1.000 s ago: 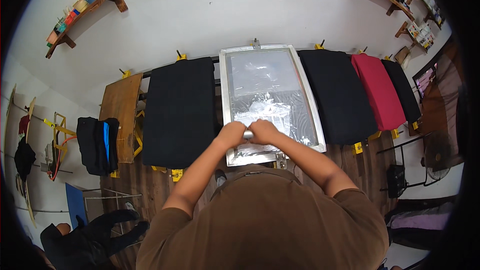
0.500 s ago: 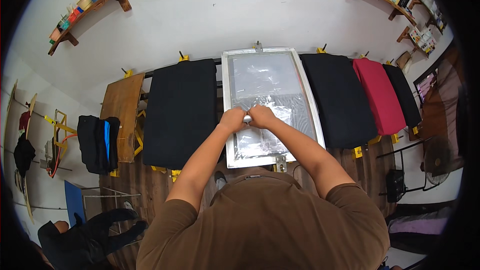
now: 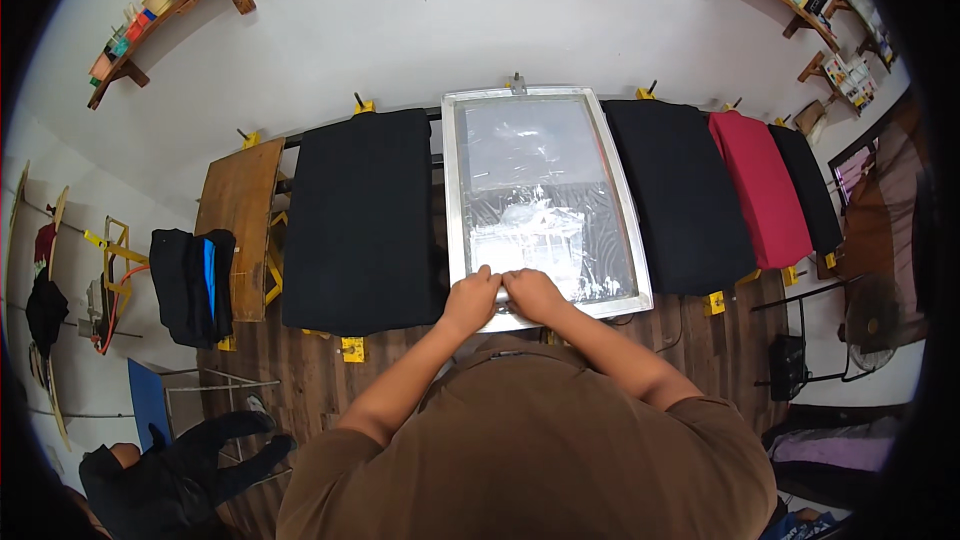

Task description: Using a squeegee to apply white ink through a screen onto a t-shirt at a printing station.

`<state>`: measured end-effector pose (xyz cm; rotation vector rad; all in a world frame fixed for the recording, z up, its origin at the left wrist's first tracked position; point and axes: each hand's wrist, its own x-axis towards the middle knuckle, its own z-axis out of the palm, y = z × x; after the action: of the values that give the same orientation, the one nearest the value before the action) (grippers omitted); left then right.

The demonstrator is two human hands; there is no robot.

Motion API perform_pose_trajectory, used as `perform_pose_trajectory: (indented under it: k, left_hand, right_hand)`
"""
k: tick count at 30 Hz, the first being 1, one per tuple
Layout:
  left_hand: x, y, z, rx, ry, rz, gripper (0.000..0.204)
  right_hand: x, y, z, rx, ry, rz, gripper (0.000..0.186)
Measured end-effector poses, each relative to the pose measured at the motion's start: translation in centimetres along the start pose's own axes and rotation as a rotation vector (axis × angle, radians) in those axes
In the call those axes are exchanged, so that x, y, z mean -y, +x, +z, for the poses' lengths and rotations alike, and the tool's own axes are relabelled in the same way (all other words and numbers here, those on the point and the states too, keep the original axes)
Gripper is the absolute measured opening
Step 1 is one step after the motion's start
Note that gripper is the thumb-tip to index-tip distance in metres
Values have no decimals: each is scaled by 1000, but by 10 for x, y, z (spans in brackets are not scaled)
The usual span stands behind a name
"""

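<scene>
A screen-printing frame (image 3: 630, 230) with a silver metal rim lies in front of me. White ink (image 3: 540, 240) is smeared over the near half of its mesh, and the far half looks pale grey. At the frame's near end, my left hand (image 3: 473, 300) and my right hand (image 3: 537, 297) are closed side by side on a squeegee (image 3: 504, 296). Only a bit of its silvery handle shows between them; its blade is hidden by my hands. A metal clamp (image 3: 516, 84) stands at the frame's far edge.
Black-covered boards (image 3: 365, 220) flank the frame, with a red one (image 3: 760, 190) farther right. At left are a bare wooden board (image 3: 240, 220) and folded black cloth (image 3: 190, 285). A person in dark clothes (image 3: 165, 485) is at lower left; a fan (image 3: 873, 320) stands right.
Both hands have pulled the squeegee toward me, from the middle of the screen to its near end. A brighter white patch now shows where they were.
</scene>
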<state>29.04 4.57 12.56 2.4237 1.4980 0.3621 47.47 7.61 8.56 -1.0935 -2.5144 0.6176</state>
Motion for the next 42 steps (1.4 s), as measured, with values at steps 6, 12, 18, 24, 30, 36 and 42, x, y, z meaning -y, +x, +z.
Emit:
perform_pose_trajectory:
  k: [6,12,18,24,30,36,42]
  left_hand:
    - [-10,-12,-3,115,11,-21,20]
    - [13,50,-41,334,-2,-54,24]
    - [57,105,-43,207,61,-25,27]
    - [64,112,-25,148,95,-35,27]
    - [65,98,-15,143,93,-25,25]
    - [34,62,-17,131,39,32,20]
    - [13,21,-16,130,-9,49,12]
  right_hand:
    - [14,-14,-13,146,49,12,21]
    - [-27,48,-44,331,33,43,26]
    - [-47,109,-67,254,-2,24,25]
    - [-70,116,-40,200,-38,36,21]
    - [-56,100,-32,140,-28,24,22]
    - [-33,59,-29,174,-35,41,24]
    - [1,28,-34,295,-15,42,27]
